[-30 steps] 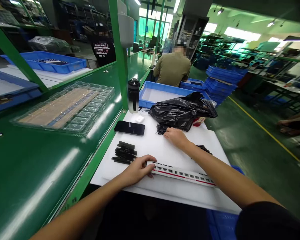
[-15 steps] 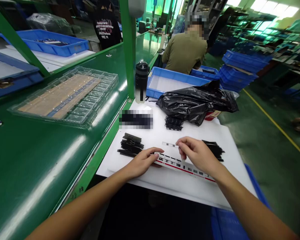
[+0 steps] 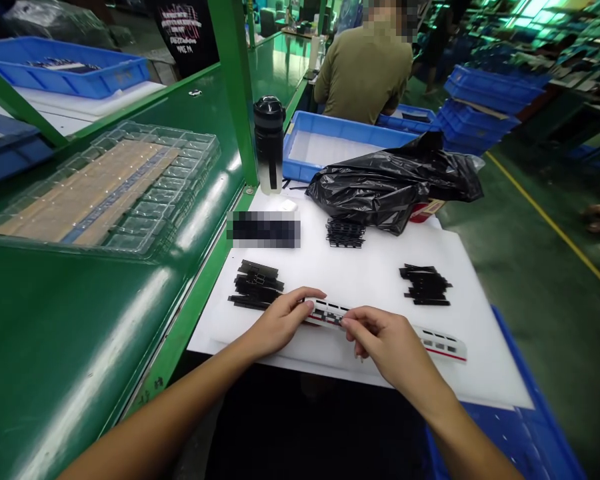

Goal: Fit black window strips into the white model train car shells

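Observation:
A long white model train car shell (image 3: 447, 345), with a red stripe and a row of windows, lies across my front. My left hand (image 3: 280, 322) is closed around its left end, thumb on the near side and fingers over the top. My right hand (image 3: 389, 341) pinches at the car's side, its thumb and forefinger against the window row. Between them a thin clear strip with grey marks (image 3: 334, 318) seems to lie along the windows; most of it is hidden by my fingers. My right hand covers the middle of the car.
Thin black parts lie in a left pile (image 3: 257, 285), a right pile (image 3: 427, 285) and a back stack (image 3: 345, 233). Behind are a black plastic bag (image 3: 375, 190), a bottle (image 3: 269, 147) and a blue bin (image 3: 340, 137). Clear trays (image 3: 115, 190) lie left; a co-worker (image 3: 363, 70) sits ahead.
My right hand has lowered the clear strip from above the car to its window side. The car's right end now shows past my wrist. The head view has shifted slightly.

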Tool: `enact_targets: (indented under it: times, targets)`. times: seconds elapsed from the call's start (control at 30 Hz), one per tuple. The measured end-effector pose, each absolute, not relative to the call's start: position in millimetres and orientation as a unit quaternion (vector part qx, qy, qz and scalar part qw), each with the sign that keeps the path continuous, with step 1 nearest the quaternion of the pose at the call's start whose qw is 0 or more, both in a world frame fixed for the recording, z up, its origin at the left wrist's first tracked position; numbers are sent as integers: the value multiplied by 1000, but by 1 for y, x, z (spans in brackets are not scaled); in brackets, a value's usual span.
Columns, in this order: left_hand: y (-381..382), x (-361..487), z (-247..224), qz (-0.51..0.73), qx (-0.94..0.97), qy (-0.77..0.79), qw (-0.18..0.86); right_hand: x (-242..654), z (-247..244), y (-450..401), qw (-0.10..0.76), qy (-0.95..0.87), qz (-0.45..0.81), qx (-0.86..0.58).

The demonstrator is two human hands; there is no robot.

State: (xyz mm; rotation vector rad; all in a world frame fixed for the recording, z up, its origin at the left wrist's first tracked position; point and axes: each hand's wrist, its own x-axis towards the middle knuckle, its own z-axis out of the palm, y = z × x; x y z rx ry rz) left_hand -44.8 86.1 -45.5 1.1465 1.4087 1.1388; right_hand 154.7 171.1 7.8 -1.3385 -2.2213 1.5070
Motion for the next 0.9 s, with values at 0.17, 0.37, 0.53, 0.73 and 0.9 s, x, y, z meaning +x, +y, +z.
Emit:
enact_targets:
  times: [0.17, 0.37, 0.53, 0.73, 0.9]
  targets:
    - [86, -42, -42, 471, 467, 581, 472, 156, 9, 171, 82, -748, 483, -448]
    - [86, -42, -44, 466, 474, 588, 461, 157, 12, 172, 71, -746, 474, -463]
    - [85, -35, -41, 440, 464, 627, 444, 151, 14, 167, 67, -772, 438, -456]
    - [86, -27, -38, 444, 448, 658, 411, 152, 12, 164, 55, -864, 225, -447]
    - [85, -27, -43, 438, 454, 661, 406, 161, 6, 177, 66, -930, 32, -359]
